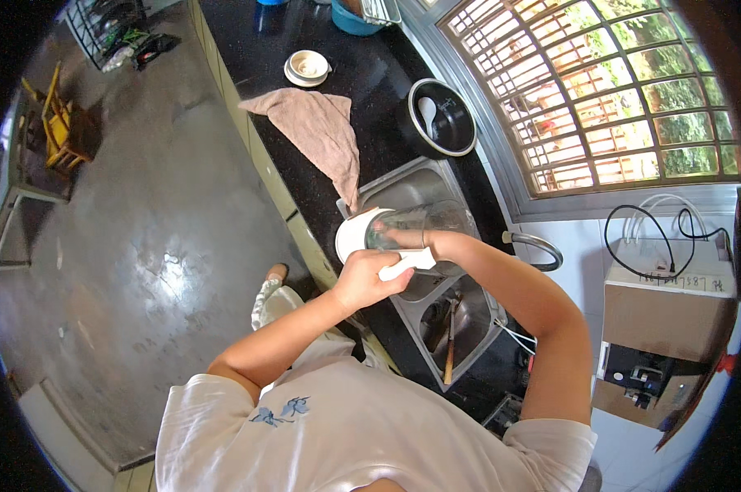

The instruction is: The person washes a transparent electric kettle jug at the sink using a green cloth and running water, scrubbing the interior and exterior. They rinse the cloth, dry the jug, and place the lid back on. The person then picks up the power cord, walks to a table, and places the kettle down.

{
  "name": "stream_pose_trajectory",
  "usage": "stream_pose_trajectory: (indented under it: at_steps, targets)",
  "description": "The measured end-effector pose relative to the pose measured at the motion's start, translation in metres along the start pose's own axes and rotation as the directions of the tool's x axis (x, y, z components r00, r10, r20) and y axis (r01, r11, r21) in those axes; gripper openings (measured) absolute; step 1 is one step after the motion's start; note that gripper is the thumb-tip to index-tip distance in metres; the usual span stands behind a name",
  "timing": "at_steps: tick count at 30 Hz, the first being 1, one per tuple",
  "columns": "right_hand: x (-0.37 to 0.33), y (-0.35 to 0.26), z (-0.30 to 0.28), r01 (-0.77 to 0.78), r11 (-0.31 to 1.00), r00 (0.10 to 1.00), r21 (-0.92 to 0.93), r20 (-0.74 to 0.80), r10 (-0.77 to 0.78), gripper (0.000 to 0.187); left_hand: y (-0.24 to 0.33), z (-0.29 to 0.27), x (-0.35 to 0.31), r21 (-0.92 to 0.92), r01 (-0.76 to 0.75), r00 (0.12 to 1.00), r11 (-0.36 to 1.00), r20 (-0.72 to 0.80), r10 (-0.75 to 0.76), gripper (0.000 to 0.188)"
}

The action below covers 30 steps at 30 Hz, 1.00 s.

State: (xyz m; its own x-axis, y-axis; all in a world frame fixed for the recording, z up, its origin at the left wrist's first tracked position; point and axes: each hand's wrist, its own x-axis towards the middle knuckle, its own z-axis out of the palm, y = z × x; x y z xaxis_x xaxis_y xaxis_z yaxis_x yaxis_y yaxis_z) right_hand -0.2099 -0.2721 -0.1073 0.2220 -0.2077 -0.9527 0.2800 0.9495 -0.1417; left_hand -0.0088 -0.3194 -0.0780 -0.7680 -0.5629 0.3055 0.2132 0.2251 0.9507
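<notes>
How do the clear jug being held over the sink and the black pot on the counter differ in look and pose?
The clear jug is see-through with a white handle and base; the black pot is dark and opaque. The jug is tipped on its side over the sink, gripped by the left hand, with the right hand reaching inside; the pot stands upright on the counter, untouched, with a white spoon in it. Both are open-topped, without lids.
</notes>
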Motion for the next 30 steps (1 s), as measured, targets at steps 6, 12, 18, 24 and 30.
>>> stream_pose_trajectory:
  at_steps: [6,12,18,24,30]
  targets:
    - [-0.023,-0.006,0.015,-0.012,0.985,0.999,-0.17,-0.047,0.004,0.039,-0.001,-0.003,0.001,0.034,-0.026,1.0,0.999,0.008,0.026,0.027]
    - [-0.017,0.003,0.004,0.328,0.544,0.837,-0.772,-0.029,-0.546,0.031,-0.001,-0.002,0.004,0.012,-0.017,1.0,1.0,0.016,0.017,0.025]
    - [-0.037,-0.01,0.012,0.315,-0.001,0.843,-0.949,0.28,-0.46,0.027,-0.005,-0.004,0.001,0.032,-0.029,0.999,0.999,0.022,0.028,0.022]
    - [-0.092,-0.019,0.028,0.162,-0.174,0.869,-0.971,0.224,-0.441,0.026,-0.001,-0.006,0.003,0.028,-0.02,1.0,0.999,0.02,0.019,0.023]
    - [-0.083,-0.005,0.027,0.238,-0.536,0.477,-0.81,0.579,-0.661,0.023,0.001,-0.004,0.005,-0.003,-0.014,1.0,1.0,0.013,0.014,0.023]
